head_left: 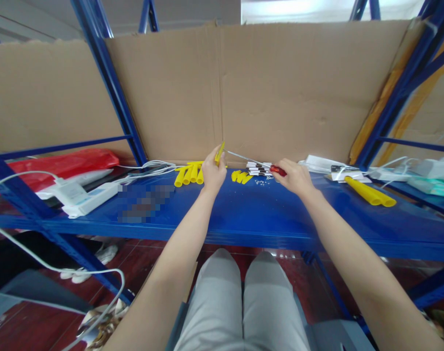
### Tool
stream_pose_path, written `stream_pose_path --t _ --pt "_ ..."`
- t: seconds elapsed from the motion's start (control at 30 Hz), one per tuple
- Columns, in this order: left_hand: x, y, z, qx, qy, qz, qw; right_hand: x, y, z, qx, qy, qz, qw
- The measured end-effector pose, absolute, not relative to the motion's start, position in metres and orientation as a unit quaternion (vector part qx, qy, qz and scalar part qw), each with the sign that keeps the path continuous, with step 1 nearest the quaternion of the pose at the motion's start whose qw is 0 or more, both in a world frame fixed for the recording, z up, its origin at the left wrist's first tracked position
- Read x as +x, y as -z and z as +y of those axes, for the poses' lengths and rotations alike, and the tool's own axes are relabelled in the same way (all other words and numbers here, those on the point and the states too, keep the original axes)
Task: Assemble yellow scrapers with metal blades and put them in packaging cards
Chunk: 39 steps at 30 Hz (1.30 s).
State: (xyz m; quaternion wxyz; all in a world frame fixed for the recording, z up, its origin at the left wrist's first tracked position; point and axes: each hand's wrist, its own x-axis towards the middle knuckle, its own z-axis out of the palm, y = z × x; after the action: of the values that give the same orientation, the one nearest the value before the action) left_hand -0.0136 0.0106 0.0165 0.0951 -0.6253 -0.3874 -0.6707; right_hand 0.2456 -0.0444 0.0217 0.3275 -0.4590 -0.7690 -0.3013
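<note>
My left hand (213, 171) is closed on a small yellow piece (219, 153), held upright above the blue shelf (258, 214). In my right hand (293, 176) is a screwdriver (278, 170) with a red handle. Its long metal shaft points left, its tip close to the yellow piece; whether they touch is hard to tell. Several yellow tubes (187, 175) lie beside my left hand. Between the hands are small yellow pieces (241, 177), white-and-black parts (258, 168) and tiny scattered bits (262, 183), probably screws.
A white power strip (93, 199) with cables and a red bag (71, 165) lie at the left. Two larger yellow tubes (370, 191) rest at the right, near white packages. A cardboard panel (280, 92) stands behind the shelf, between blue metal posts.
</note>
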Motion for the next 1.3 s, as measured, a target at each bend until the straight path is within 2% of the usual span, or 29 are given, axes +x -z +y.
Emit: stream_pose_path --t 0.9,1.3 --pt "-0.0143 -0.0130 0.0163 -0.621 0.680 -0.374 0.111 0.2473 -0.0208 -0.0421 -0.476 0.276 -0.773 0.316" --pt "-0.0138 -0.0139 0.0146 -0.632 0.674 -0.374 0.080 0.2458 -0.0221 -0.0424 -0.490 0.261 -0.777 0.296"
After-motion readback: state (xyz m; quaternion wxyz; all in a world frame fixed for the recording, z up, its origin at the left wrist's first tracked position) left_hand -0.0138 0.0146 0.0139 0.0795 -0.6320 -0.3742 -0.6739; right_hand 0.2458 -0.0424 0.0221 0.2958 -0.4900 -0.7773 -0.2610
